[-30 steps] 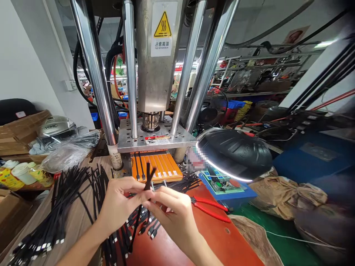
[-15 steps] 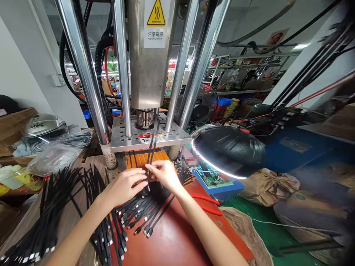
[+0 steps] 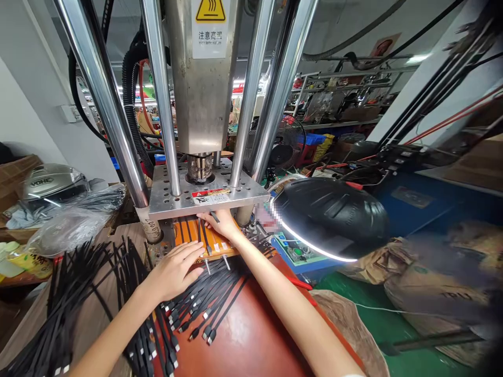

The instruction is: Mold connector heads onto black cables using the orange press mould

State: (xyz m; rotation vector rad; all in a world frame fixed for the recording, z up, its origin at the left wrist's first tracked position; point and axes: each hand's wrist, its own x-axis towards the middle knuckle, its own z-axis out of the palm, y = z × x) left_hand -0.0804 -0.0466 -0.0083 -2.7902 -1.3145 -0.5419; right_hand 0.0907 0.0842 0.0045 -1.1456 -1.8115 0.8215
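Observation:
My right hand (image 3: 225, 224) reaches beneath the press's metal plate (image 3: 245, 196), its fingers pinched on a black USB cable (image 3: 214, 216). Under this hand is an orange slotted fixture (image 3: 214, 236) with several black cables lying in its grooves. White connector ends (image 3: 220, 247) show near its right front, and two metal pins stick out of its front edge. My left hand (image 3: 176, 271) rests at the fixture's front left, fingers stretched out, the tips beside a cable end. Whether they touch that cable I cannot tell.
A pile of black cables (image 3: 210, 303) lies on the red-brown mat (image 3: 251, 340) in front. Larger bundles (image 3: 66, 309) spread at the left. The heated press head (image 3: 202, 104) hangs between steel columns. A round lit lamp (image 3: 330, 217) stands right, above a button panel (image 3: 296, 250).
My right hand has moved forward under the plate, bringing the cable down to the fixture. My left hand has drawn slightly back and left, its fingers flattening. The view has shifted slightly.

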